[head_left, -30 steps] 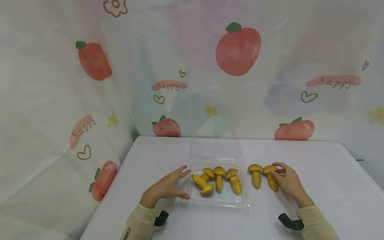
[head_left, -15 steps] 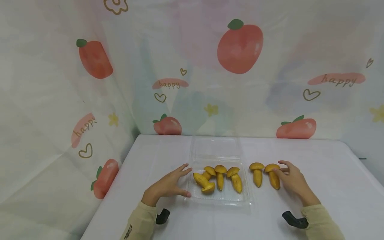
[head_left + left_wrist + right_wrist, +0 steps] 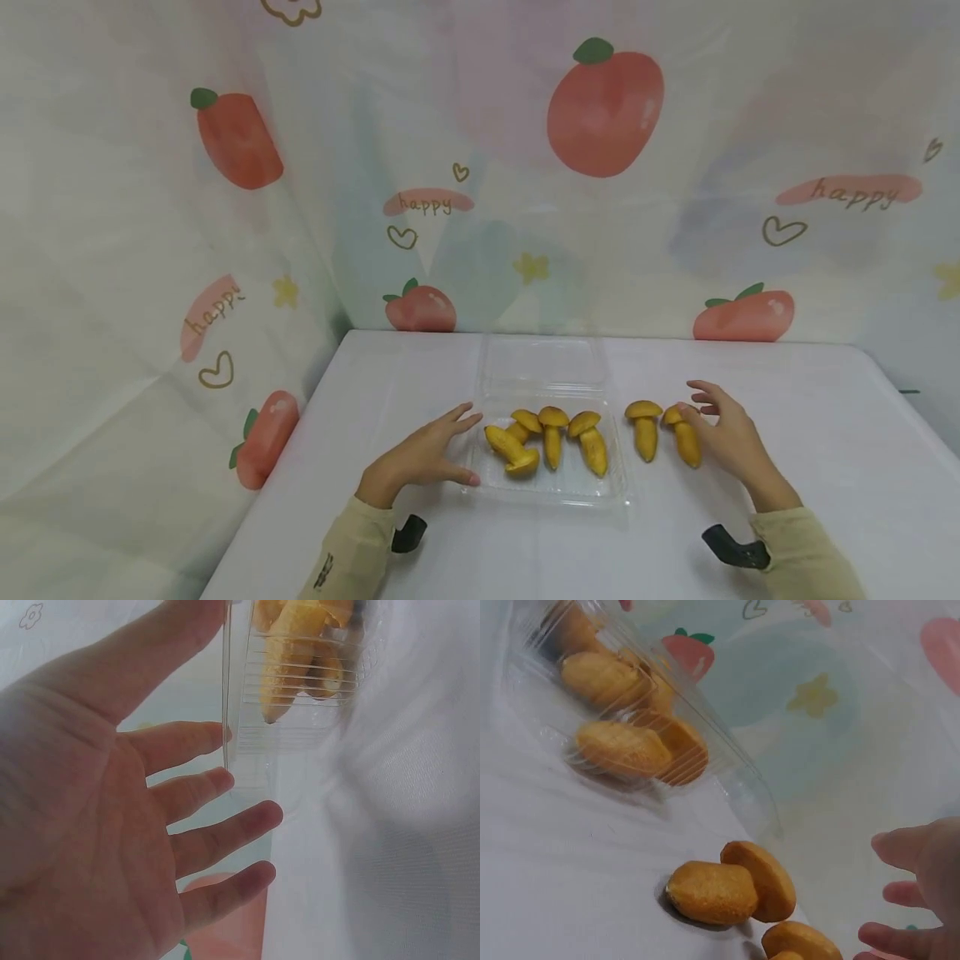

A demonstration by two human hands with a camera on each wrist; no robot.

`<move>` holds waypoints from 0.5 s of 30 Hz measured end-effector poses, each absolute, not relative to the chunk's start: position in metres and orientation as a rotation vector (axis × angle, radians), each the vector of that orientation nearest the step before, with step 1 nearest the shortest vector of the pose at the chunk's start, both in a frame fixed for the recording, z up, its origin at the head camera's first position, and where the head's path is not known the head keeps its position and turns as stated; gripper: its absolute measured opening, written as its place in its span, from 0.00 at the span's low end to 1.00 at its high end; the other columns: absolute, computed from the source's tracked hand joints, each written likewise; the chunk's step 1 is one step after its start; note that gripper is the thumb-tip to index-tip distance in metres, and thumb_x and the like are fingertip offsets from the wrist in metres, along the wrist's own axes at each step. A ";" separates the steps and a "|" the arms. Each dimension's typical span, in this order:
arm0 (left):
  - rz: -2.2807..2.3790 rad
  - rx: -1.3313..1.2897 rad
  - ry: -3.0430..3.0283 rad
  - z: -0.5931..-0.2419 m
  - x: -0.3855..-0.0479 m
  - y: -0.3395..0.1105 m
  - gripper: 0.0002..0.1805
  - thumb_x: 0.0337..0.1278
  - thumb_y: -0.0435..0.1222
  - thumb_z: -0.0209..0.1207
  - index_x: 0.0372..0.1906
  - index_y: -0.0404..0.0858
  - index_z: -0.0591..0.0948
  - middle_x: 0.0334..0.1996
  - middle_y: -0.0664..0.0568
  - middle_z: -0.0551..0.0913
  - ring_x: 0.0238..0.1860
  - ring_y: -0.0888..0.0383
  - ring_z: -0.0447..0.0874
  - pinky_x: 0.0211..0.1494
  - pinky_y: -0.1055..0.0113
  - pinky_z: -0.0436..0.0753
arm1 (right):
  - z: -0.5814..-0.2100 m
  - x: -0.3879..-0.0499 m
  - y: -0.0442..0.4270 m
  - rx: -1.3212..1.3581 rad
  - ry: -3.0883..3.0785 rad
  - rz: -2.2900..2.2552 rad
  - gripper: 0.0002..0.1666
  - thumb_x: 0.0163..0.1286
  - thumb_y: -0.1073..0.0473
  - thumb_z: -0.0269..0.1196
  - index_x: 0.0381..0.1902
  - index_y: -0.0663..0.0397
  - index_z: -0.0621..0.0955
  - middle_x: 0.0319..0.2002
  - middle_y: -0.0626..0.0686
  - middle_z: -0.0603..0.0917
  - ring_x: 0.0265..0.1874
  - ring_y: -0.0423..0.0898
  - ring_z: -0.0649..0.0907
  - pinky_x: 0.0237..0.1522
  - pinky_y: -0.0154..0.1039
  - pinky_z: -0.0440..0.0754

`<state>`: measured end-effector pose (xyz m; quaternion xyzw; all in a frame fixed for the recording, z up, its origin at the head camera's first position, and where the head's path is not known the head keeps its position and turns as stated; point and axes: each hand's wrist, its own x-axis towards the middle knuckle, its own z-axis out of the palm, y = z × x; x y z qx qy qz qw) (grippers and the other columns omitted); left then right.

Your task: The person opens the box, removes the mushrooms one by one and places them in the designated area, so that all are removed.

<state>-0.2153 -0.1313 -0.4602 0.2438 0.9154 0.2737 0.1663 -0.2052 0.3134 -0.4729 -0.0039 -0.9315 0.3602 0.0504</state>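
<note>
A clear plastic box (image 3: 543, 490) with its lid folded back holds several yellow mushrooms (image 3: 592, 454). My left hand (image 3: 420, 454) is at the box's left edge, fingers spread; in the left wrist view that hand (image 3: 105, 825) has its thumb and fingertips along the rim. Two more mushrooms lie right of the box: one (image 3: 645, 439) nearer it, the other (image 3: 688, 447) beside my right hand (image 3: 738, 442). The right thumb overlaps that cap, the other fingers raised. The right wrist view shows the hand (image 3: 930, 892) with fingers apart, gripping nothing.
The white table (image 3: 825, 433) meets a patterned cloth backdrop (image 3: 600, 208) behind and at the left. Under each wrist sits a black curved piece, one on the left (image 3: 409, 534) and one on the right (image 3: 735, 548). The transparent lid (image 3: 543, 364) lies towards the backdrop.
The right hand's fingers have lifted a little off the outer mushroom's cap, towards the backdrop. The head view has tilted slightly down. My left hand stays beside the box.
</note>
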 end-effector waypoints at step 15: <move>0.782 0.679 2.596 -0.458 -0.215 -0.130 0.54 0.48 0.51 0.76 0.79 0.46 0.61 0.82 0.49 0.53 0.80 0.42 0.55 0.78 0.39 0.62 | -0.456 -0.192 0.268 0.252 -2.767 1.148 0.31 0.76 0.56 0.61 0.71 0.62 0.67 0.61 0.72 0.77 0.60 0.69 0.76 0.58 0.65 0.79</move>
